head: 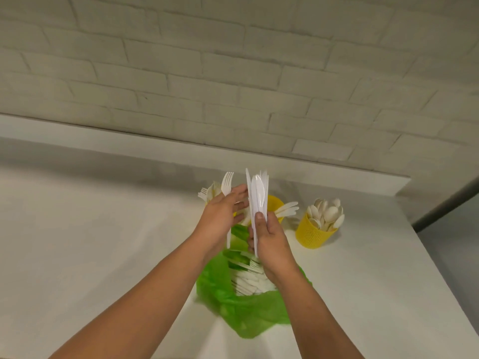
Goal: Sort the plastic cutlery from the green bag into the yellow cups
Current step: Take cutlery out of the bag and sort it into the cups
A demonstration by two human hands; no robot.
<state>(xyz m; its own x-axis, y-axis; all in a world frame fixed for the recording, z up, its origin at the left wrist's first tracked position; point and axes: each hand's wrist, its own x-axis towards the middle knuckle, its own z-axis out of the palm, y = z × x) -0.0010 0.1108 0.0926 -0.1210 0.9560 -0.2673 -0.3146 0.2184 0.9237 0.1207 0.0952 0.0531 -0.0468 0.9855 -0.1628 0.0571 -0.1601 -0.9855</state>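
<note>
While right hand (pixel 269 242) grips cutlery (pixel 257 195) low, tips upward

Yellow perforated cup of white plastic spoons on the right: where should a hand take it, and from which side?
Round the bare lower wall of the yellow perforated cup, coming in level from its near side. The white plastic spoons fan out above the rim, so a top grasp would likely hit them; the cup stands upright, apart from the other things.

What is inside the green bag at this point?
White plastic cutlery lies piled in the green bag, fork tines among it. The right hand and wrist cover the pile's right side, and the bag's folds hide how deep it goes.
</note>
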